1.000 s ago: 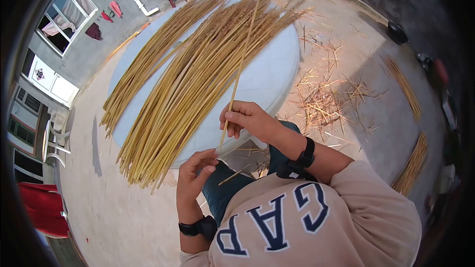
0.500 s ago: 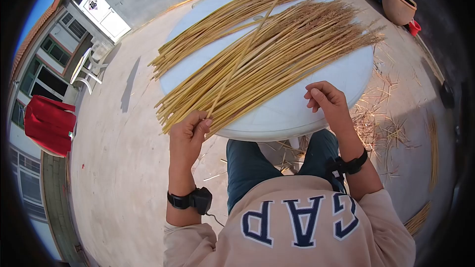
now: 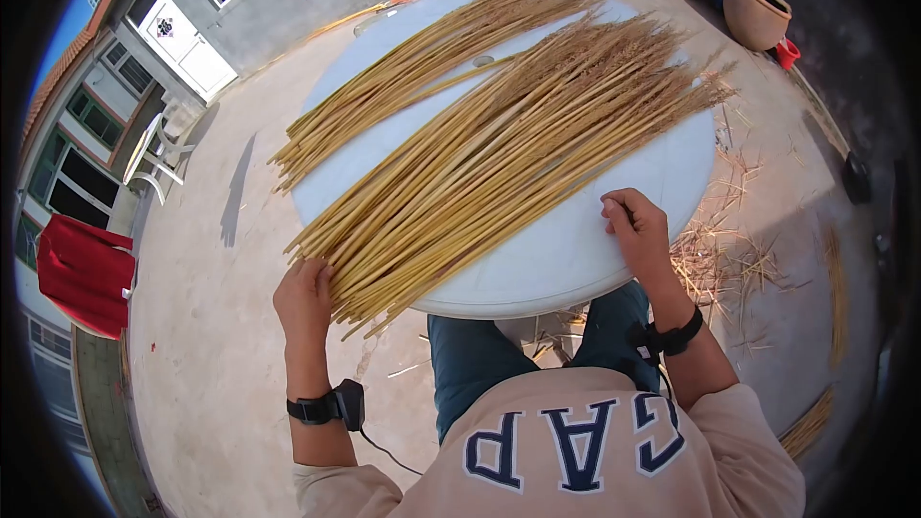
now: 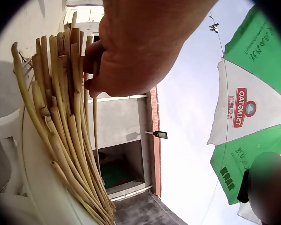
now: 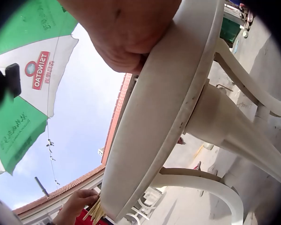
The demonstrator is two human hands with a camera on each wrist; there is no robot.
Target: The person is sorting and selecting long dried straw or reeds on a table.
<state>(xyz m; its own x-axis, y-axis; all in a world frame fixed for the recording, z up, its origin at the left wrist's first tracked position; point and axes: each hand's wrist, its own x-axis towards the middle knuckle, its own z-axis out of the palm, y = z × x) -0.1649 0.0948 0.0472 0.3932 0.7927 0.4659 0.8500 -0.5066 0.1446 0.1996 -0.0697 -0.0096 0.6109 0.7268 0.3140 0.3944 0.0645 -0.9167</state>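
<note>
In the head view, the big bunch of stalks [image 3: 489, 163] lies on the table [image 3: 523, 293], right by your left hand [image 3: 303, 299]. Your right hand [image 3: 641, 235] curls loosely at the near right. Your shirt [image 3: 537, 422] says "GAP".

In the left wrist view, your left hand pinches a thin stalk [image 4: 95, 124]. The umbrella [image 4: 232, 105] says "TSINGTAO".

In the right wrist view, your right fingertips are hidden.

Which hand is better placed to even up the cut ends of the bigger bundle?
Probably the left hand: its fingers are right at the bottom ends of the bigger bundle. The right hand is by the table's right side, away from them.
</note>
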